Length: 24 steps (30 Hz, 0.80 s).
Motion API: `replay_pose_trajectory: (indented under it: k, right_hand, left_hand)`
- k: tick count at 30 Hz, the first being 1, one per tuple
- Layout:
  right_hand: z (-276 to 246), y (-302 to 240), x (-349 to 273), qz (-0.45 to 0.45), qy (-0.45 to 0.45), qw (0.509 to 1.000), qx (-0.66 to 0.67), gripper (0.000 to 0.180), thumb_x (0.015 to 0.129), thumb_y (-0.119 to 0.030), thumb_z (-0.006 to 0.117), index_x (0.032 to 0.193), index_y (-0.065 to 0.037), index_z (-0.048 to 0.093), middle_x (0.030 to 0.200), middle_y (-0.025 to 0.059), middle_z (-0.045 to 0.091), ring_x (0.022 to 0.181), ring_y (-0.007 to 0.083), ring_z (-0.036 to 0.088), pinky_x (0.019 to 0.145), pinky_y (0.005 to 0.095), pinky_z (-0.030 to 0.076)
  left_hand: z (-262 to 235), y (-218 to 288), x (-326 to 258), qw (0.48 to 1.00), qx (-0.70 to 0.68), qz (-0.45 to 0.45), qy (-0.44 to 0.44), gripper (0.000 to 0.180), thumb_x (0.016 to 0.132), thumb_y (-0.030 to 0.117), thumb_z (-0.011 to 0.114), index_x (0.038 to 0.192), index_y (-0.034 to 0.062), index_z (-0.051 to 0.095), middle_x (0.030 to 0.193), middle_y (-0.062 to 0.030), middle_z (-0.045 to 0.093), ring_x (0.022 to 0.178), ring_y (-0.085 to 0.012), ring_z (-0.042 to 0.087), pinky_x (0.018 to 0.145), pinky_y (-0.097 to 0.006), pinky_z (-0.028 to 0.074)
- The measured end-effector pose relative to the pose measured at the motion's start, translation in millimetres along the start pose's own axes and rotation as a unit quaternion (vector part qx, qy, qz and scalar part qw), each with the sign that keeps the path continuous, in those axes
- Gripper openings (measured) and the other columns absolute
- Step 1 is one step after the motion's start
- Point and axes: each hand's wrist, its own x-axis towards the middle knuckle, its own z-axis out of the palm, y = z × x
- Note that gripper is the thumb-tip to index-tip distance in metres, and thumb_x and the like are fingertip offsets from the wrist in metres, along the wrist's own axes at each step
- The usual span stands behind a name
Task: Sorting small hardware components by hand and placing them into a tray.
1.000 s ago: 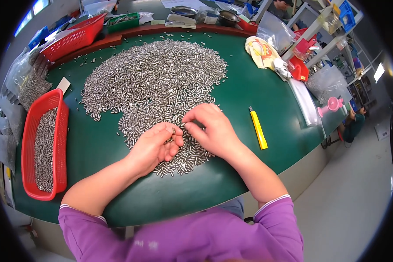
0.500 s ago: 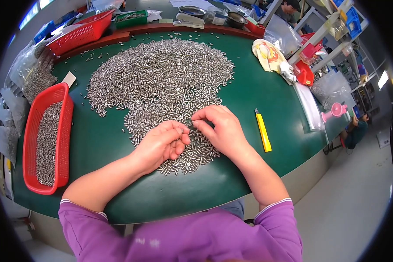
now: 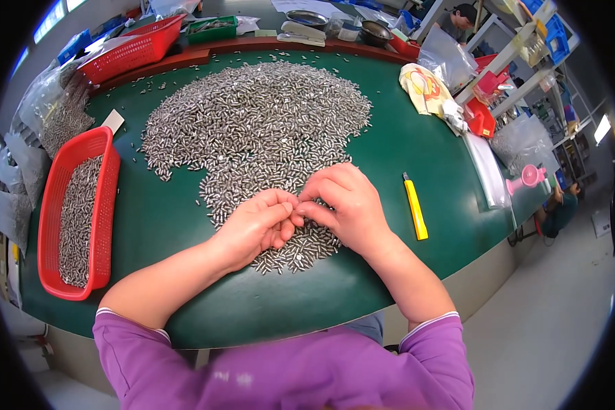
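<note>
A broad heap of small, shiny metal cylindrical pieces (image 3: 253, 109) is spread over the green table, with a narrower tongue of them reaching toward me. Over that tongue, my left hand (image 3: 258, 222) is closed, thumb against forefinger and the other fingers curled. My right hand (image 3: 348, 205) meets it there in a pinch, and the fingertips of both hands touch. Whatever lies between the fingertips is hidden or too small to make out. Loose pieces (image 3: 297, 254) lie just below my hands. To the left, a red perforated basket (image 3: 106, 225) holds more such pieces.
A yellow utility knife (image 3: 415, 208) lies right of my right hand. Beyond it are a patterned cloth (image 3: 424, 89), clear plastic bags and a pink small fan-like object (image 3: 526, 179). Another red basket (image 3: 133, 51) and a green tray (image 3: 212, 29) stand at the back. Another person (image 3: 458, 20) is at far right.
My right hand's fingers have come down and left to meet my left fingertips; a small gap between the hands has closed. The whole view has shifted slightly.
</note>
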Motion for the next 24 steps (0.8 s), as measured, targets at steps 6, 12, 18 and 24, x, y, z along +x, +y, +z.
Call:
replay_pose_trajectory:
  k: [6, 12, 18, 24]
  right_hand:
    - [-0.1, 0.7, -1.7, -0.003, 0.005, 0.999, 0.049, 0.021, 0.075, -0.015, 0.071, 0.095, -0.011, 0.065, 0.093, 0.004, 0.063, 0.091, 0.0256, 0.058, 0.079, 0.0374, 0.047]
    - [-24.9, 5.1, -5.8, 0.115, -0.154, 0.981, -0.001, 0.024, 0.076, -0.017, 0.068, 0.098, -0.009, 0.066, 0.094, 0.0085, 0.063, 0.093, 0.0284, 0.058, 0.082, 0.039, 0.047]
    - [-3.4, 5.3, -6.5, 0.114, -0.152, 0.982, 0.021, 0.015, 0.075, -0.012, 0.069, 0.087, -0.006, 0.063, 0.078, 0.0087, 0.061, 0.079, 0.026, 0.06, 0.073, 0.0381, 0.048]
    - [1.9, 5.2, -4.5, 0.097, -0.096, 0.99, 0.027, 0.011, 0.077, -0.008, 0.064, 0.087, -0.006, 0.062, 0.083, 0.009, 0.062, 0.083, 0.0278, 0.06, 0.074, 0.0386, 0.048]
  left_hand:
    - [-1.1, -0.3, 0.8, 1.0, 0.012, -0.015, 0.005, 0.016, 0.097, 0.02, 0.048, 0.104, 0.0056, 0.052, 0.086, -0.002, 0.057, 0.067, -0.0061, 0.051, 0.054, -0.019, 0.042]
    - [-1.8, -1.7, 0.0, 0.999, 0.009, -0.017, 0.033, 0.018, 0.098, 0.022, 0.046, 0.104, 0.0057, 0.053, 0.085, -0.0023, 0.057, 0.065, -0.0076, 0.049, 0.054, -0.021, 0.042]
    - [-1.3, -1.4, 0.3, 1.0, -0.008, -0.015, 0.026, 0.022, 0.1, 0.024, 0.041, 0.103, 0.0054, 0.052, 0.087, -0.0041, 0.057, 0.065, -0.0097, 0.049, 0.055, -0.022, 0.042]
    - [0.0, -1.0, 0.0, 0.999, -0.013, -0.019, 0.035, 0.019, 0.099, 0.021, 0.042, 0.104, 0.0057, 0.051, 0.087, -0.0041, 0.057, 0.066, -0.0096, 0.05, 0.055, -0.022, 0.042]
